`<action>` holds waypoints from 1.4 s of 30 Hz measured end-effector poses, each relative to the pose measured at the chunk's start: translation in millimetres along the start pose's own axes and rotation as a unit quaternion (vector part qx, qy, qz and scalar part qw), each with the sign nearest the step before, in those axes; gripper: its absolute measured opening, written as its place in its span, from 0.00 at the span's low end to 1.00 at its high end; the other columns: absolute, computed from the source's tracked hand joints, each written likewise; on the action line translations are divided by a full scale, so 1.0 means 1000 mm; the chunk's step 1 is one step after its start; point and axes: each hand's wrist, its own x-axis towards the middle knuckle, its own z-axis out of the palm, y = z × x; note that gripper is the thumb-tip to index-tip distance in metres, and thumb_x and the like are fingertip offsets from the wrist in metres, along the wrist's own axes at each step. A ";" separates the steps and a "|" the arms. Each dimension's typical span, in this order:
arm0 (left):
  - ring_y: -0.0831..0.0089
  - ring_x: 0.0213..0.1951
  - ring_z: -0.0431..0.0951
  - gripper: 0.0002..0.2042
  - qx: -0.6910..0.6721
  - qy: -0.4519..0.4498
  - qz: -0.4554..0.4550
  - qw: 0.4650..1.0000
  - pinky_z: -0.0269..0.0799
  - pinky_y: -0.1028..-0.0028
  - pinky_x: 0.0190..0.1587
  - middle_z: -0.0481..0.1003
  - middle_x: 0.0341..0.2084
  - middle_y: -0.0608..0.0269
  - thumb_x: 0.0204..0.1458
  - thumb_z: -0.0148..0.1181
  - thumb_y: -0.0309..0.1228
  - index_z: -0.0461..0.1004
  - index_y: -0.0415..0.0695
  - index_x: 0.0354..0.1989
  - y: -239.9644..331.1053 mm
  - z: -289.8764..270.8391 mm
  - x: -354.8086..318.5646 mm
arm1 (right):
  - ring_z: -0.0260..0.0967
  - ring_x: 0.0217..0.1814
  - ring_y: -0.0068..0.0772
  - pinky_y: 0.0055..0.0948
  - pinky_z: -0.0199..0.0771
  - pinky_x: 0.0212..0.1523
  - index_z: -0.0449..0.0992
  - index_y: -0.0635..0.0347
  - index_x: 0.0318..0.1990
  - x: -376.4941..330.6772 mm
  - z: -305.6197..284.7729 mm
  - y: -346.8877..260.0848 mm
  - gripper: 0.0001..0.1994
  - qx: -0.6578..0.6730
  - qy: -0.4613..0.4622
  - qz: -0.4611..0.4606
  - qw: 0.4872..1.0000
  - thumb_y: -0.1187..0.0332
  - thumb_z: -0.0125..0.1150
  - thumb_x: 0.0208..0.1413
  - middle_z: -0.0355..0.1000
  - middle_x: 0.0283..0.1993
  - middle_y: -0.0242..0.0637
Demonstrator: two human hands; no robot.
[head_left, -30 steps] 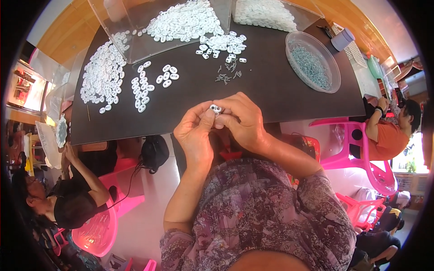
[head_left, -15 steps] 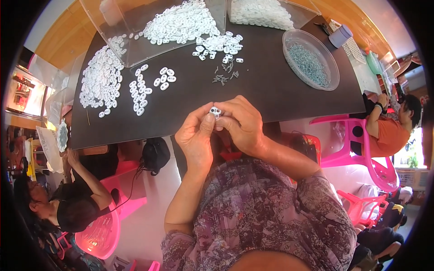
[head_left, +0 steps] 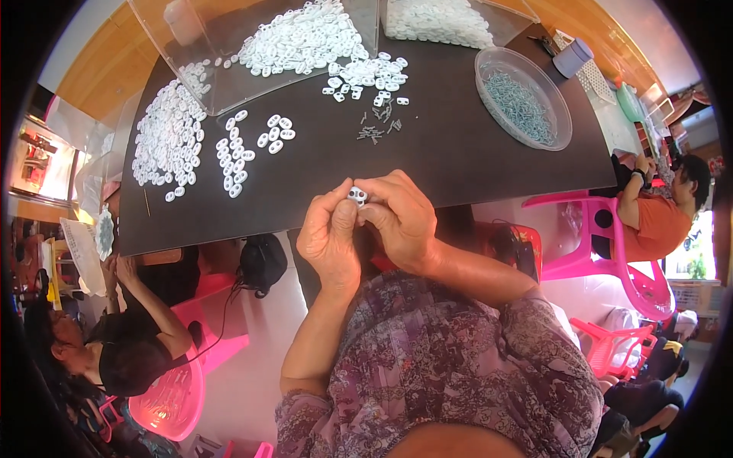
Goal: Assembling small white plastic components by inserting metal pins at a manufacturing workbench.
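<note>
My left hand and my right hand meet just over the near edge of the dark table. Between their fingertips they pinch a small white plastic piece with dark holes; the fingers cover part of it. Beyond the hands lie a few thin grey pins, loose on the tabletop. Behind those pins is a small heap of white two-holed pieces. Toward the left, white oval pieces lie in small groups beside a larger pile.
A clear round tray of greenish pins stands at the right. Clear bins with more white pieces line the back, near a grey cup. People sit at both sides: one in black, one in orange. Pink chairs stand around.
The white piece has shifted slightly left and down and turned between my fingertips. Both hands still pinch it, with the right fingers moved a little left.
</note>
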 end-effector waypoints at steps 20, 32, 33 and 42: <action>0.84 0.31 0.68 0.09 0.000 0.044 -0.014 0.999 0.66 0.83 0.35 0.69 0.30 0.68 0.57 0.54 0.30 0.69 0.36 0.39 -0.003 -0.001 -0.005 | 0.64 0.29 0.30 0.25 0.67 0.28 0.71 0.69 0.44 -0.002 0.008 0.001 0.15 0.021 -0.014 -0.029 0.999 0.85 0.56 0.45 0.70 0.35 0.41; 0.82 0.33 0.68 0.10 -0.002 0.066 -0.011 0.998 0.66 0.81 0.37 0.70 0.31 0.67 0.57 0.54 0.32 0.70 0.37 0.39 0.005 0.004 -0.005 | 0.65 0.30 0.32 0.26 0.67 0.28 0.71 0.70 0.42 0.004 0.010 0.001 0.14 0.016 -0.001 -0.058 0.998 0.83 0.58 0.45 0.71 0.34 0.43; 0.82 0.33 0.68 0.10 -0.002 0.066 -0.012 0.998 0.66 0.81 0.37 0.70 0.31 0.67 0.57 0.54 0.32 0.70 0.37 0.39 0.005 0.004 -0.005 | 0.65 0.30 0.32 0.26 0.67 0.28 0.71 0.70 0.42 0.004 0.010 0.001 0.14 0.016 -0.002 -0.057 0.998 0.83 0.58 0.45 0.71 0.34 0.43; 0.85 0.28 0.66 0.08 0.028 0.062 0.025 0.997 0.64 0.84 0.31 0.66 0.28 0.68 0.59 0.50 0.29 0.69 0.35 0.38 -0.007 0.005 -0.007 | 0.67 0.28 0.36 0.28 0.68 0.27 0.71 0.70 0.39 0.004 0.010 0.003 0.13 -0.004 0.023 -0.086 0.996 0.84 0.57 0.43 0.72 0.33 0.44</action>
